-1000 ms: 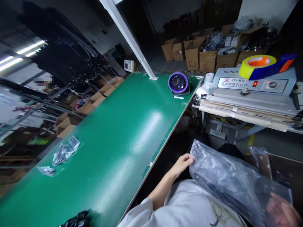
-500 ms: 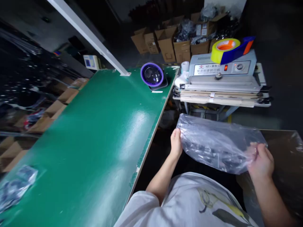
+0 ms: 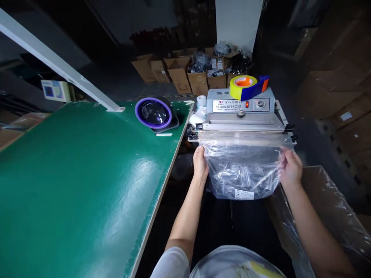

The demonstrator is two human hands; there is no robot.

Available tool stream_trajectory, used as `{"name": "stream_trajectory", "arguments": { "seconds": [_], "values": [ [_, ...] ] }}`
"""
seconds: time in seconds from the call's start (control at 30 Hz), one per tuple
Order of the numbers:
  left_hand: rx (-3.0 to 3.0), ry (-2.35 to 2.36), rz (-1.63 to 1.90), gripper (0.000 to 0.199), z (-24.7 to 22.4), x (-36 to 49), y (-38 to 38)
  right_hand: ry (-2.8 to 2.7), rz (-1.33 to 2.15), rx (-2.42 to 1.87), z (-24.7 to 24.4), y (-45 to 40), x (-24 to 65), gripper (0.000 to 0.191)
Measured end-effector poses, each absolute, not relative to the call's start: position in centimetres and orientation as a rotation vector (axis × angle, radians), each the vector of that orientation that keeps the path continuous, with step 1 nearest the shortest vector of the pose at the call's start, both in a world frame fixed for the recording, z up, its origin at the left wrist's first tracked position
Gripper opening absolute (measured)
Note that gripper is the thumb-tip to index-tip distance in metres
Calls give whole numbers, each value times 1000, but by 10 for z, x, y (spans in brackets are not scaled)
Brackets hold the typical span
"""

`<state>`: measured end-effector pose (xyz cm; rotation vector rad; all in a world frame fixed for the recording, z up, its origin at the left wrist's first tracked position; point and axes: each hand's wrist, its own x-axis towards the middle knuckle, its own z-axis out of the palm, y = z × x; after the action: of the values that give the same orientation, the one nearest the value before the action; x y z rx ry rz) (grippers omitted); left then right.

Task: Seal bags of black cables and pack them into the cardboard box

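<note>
A clear plastic bag with dark contents and a white label near its bottom is stretched between my hands. My left hand pinches its left edge. On the opposite edge, my right hand is closed on the plastic. The bag's upper edge lies at the front of a foot-pedal bag sealer, along its sealing bar. Whether that edge is between the jaws I cannot tell. A tape roll, yellow with an orange core, and its blue dispenser rest on top of the sealer.
On my left stretches a green table with a purple-rimmed fan and a white stick. A slanted post rises from its far edge. Behind stand several cardboard boxes. At lower right is a plastic-lined box.
Both hands have carried the bag forward to the front of the sealer, and it is now spread flatter and level. The view has turned to the right.
</note>
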<state>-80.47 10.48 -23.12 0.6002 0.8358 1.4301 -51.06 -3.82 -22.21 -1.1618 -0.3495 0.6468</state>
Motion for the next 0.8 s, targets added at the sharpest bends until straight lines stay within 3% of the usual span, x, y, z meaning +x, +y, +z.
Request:
{"name": "stream_trajectory", "arguments": {
  "seconds": [0.27,0.5,0.8],
  "values": [
    [543,908,1357,42,-237,-798,129,-286,809,-1132,-241,-18,-502,60],
    [478,953,1346,41,-234,-799,130,-237,806,-1146,-230,-15,-497,38],
    [556,893,1333,52,-228,-791,136,-221,728,-1140,-237,-12,-490,30]
  ]
}}
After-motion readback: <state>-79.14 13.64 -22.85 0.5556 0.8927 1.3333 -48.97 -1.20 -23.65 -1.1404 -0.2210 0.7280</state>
